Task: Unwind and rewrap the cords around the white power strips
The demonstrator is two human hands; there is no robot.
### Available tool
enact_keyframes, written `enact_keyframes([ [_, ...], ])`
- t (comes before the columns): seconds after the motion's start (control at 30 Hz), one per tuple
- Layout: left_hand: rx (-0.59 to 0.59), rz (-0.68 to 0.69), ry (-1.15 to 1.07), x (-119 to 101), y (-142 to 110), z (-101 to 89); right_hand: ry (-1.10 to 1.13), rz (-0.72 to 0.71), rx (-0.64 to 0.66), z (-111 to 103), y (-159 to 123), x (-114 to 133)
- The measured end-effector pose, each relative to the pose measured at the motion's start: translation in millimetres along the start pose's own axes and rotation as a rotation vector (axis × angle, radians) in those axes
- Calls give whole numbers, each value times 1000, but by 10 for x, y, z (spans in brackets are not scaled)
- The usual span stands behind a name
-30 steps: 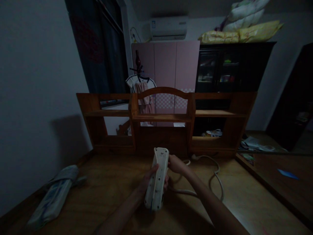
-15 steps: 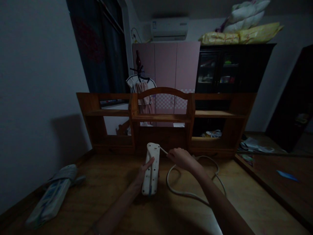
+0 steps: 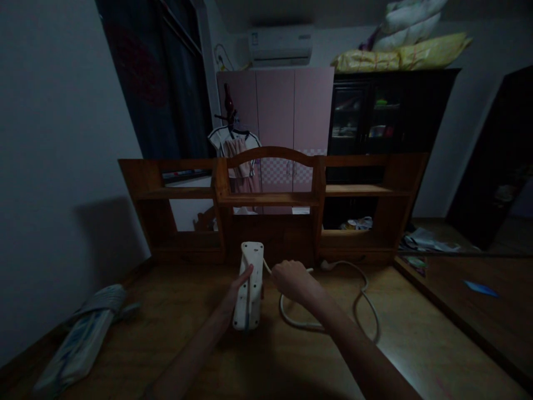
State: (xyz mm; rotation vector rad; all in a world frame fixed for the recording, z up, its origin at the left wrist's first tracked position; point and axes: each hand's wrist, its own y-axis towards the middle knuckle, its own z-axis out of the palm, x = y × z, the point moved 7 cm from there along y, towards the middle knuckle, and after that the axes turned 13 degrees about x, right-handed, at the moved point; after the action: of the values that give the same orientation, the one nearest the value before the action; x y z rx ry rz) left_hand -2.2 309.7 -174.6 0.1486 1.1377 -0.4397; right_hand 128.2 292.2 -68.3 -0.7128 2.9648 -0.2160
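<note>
Below the frame's centre, the left hand (image 3: 238, 288) is clasping a power strip (image 3: 253, 297), thumb across it; the right hand (image 3: 292, 280) is holding its cord (image 3: 266, 266) in a closed fist. The strip is probably feeling light, stiff, best gripped mid-length; the cord, bendy.

From the head, the only camera looks forward and down across the surface (image 3: 175, 303), with left hand (image 3: 237, 291) and right hand (image 3: 293, 280) near and the shelf (image 3: 270, 199) at the far edge.
</note>
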Motion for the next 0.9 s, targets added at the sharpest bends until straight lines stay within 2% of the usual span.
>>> enact_keyframes([
  [0.1,134,12,-68,-38,1,104,19,-29,-21,-51,-10,-91],
  [0.17,155,46,-65,-76,0,119,33,-44,-26,-103,-34,-171],
  [0.3,95,76,0,-110,-13,85,85,-56,-42,-219,-115,-280],
  [0.5,-51,58,121,-85,-34,51,117,-66,-5,-232,-182,-207],
  [0.6,-138,85,250,-133,-54,6,92,-63,-23,-263,-216,-165],
  [0.7,-208,212,509,-302,-100,5,65,-93,-49,-329,-280,-116],
  [0.8,-162,336,804,-446,-142,150,49,-142,-71,-408,-373,-69],
  [0.9,-106,347,934,-462,-185,304,58,-154,-110,-500,-479,-91],
])
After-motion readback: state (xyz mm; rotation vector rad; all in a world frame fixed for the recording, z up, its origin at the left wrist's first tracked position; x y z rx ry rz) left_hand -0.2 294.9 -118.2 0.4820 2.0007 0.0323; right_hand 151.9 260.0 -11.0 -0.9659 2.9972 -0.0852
